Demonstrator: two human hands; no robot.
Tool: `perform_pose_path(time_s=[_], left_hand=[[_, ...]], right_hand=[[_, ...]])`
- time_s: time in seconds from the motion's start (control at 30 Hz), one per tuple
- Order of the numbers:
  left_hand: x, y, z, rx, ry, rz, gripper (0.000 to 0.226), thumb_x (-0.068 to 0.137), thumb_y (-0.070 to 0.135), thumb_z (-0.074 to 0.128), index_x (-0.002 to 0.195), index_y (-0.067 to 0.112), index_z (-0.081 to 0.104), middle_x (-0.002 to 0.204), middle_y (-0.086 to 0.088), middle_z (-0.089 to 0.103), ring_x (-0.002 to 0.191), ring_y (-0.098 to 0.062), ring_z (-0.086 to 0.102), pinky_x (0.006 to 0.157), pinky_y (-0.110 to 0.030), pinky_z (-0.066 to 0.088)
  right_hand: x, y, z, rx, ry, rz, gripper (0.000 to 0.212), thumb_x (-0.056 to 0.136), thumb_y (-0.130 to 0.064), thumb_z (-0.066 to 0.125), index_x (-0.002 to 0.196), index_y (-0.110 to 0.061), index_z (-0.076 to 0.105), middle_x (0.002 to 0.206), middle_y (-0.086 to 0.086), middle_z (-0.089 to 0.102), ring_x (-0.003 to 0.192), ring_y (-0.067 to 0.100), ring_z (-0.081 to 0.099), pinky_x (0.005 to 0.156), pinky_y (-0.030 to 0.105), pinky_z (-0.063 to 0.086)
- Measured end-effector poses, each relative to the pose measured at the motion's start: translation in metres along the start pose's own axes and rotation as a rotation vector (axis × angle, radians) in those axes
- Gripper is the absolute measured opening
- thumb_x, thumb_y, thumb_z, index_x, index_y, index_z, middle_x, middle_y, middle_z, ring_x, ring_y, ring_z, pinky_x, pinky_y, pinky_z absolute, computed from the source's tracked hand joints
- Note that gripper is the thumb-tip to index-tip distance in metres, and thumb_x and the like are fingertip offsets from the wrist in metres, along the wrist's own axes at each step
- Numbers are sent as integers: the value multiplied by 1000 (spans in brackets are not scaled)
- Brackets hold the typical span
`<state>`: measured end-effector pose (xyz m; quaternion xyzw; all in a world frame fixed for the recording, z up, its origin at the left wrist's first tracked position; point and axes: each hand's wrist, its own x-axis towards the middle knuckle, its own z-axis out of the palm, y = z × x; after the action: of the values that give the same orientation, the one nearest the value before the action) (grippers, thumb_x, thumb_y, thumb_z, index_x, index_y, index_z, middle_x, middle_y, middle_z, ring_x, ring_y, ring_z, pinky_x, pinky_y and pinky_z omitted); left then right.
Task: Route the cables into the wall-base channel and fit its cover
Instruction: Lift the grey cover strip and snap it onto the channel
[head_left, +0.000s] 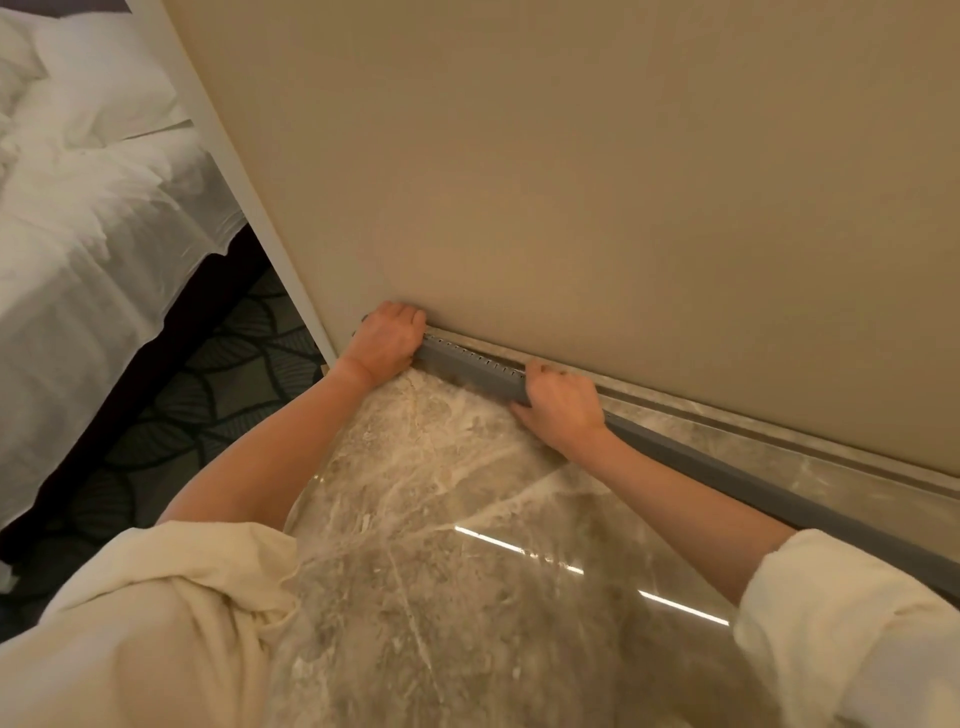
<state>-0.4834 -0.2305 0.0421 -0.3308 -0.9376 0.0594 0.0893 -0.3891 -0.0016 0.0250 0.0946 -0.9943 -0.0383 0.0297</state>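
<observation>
Step in hand, by the look of it: fitting the cover (727, 470) onto the grey channel (470, 364) at the wall base (675, 400), where the beige wall (571, 182) is meeting the marble floor (441, 519). Cover is lying seated along the run toward the rt edge of the floor. Slotted channel is showing uncovered betw. the two hands. No cables are showing in the open slot; cannot tell if routed.

Left hand (387, 340) is gripping the channel's end at the wall corner, fingers curled over the top. Right hand (558, 405) is curling over the cover's free end, thumb side resting low by the floor, palm pressing.

Next move, est.: working the cover leftward toward the corner, pressing it down over the slots. This calls for alignment w/ the channel lip and even pressure.

Clearances: wall is blocking directly behind the channel. Floor is giving open room in front of both forearms. White door frame (249, 197) and bed (78, 234) are lying beyond the left hand, apart from the channel.
</observation>
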Motion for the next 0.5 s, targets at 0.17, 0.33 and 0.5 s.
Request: perform_pose_path(time_s=[0.17,0.33,0.5], left_hand=[[0,6,-1,-6,-12,-57,18,63,-14,59,76,-3,56,76,-24,62,71,-38,60,66,-44,50],[3,0,-5,-82,-134,-107,14,69,2,60,82,1,56,87,-19,62,83,-35,58,74,-40,46],[5,-2,-10,-161,-191,-118,15,72,15,64,81,4,58,86,-16,64,82,-33,59,74,-39,49]], right_hand=[[-36,45,3,-32,-39,60,44,85,-58,50,86,-14,52,73,3,68,63,24,65,50,28,34],[-39,41,-1,2,-38,37,43,86,-56,51,86,-13,53,73,5,68,63,25,65,51,29,34],[-36,31,-7,-4,-81,94,36,84,-52,56,77,-17,49,74,2,67,64,23,63,53,28,34]])
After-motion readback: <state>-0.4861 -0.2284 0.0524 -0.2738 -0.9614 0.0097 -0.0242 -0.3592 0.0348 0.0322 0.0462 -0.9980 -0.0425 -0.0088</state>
